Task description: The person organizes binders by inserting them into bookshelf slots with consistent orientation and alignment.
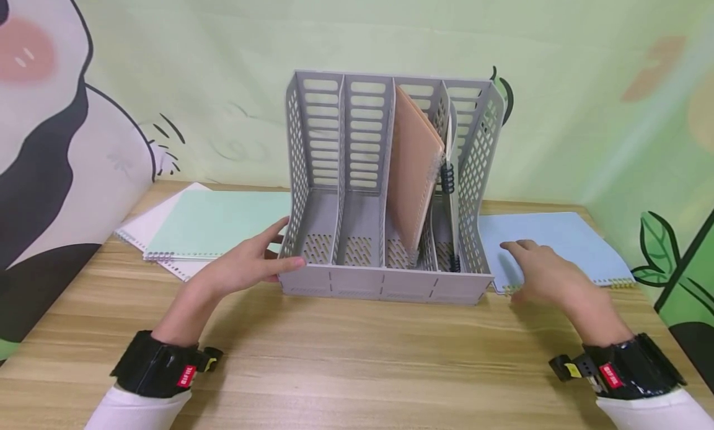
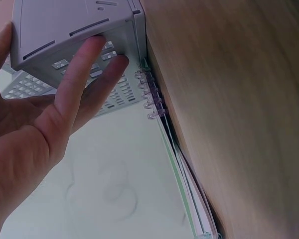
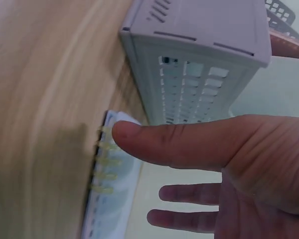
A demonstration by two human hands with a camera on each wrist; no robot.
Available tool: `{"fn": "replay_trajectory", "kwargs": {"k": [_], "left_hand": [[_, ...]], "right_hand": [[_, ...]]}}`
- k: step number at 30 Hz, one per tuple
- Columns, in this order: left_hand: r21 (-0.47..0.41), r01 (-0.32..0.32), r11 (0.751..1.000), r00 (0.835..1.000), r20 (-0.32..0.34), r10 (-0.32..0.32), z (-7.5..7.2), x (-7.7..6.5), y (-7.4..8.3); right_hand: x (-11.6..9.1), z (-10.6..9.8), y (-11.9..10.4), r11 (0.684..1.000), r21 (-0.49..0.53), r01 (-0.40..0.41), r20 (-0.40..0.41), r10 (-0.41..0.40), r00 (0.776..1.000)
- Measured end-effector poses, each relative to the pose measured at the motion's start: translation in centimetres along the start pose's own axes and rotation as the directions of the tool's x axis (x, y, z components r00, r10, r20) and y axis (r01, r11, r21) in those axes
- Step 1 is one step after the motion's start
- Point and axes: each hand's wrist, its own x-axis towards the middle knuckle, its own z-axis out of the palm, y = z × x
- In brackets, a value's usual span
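A grey file organizer [image 1: 357, 281] with upright dividers stands mid-table. It holds a brown spiral notebook [image 1: 413, 176] and, further right, a thin notebook with a black coil [image 1: 454, 263]. My left hand [image 1: 245, 263] rests against the organizer's left side, its thumb by the front lip. In the left wrist view, the left fingers [image 2: 72, 79] lie fairly straight along the side panel. To the right, my right hand [image 1: 549, 278] hovers over the front edge of a blue spiral notebook [image 1: 563, 232], fingers loosely spread. The right wrist view shows the thumb [image 3: 174, 144] near yellowish coil rings, gripping nothing.
Left of the organizer, a mint-green spiral notebook [image 1: 223, 219] lies on white spiral-bound ones [image 1: 158, 210]. A printed green cloth [image 1: 223, 77] hangs behind the wooden table [image 1: 362, 362]. The organizer's two left compartments hold no notebooks.
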Motion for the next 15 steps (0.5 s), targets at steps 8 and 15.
{"fn": "replay_trajectory", "kwargs": {"k": [8,15], "left_hand": [[-0.028,-0.017,0.999,1.000,0.007,0.018,0.0,0.0,0.0],[-0.034,-0.018,0.999,1.000,0.010,0.018,0.0,-0.1,0.2]], "right_hand": [[0.0,0.7,1.5,0.999,0.051,-0.002,-0.015,0.003,1.000],[0.1,1.5,2.5,0.998,0.059,-0.024,0.003,0.024,1.000]]}}
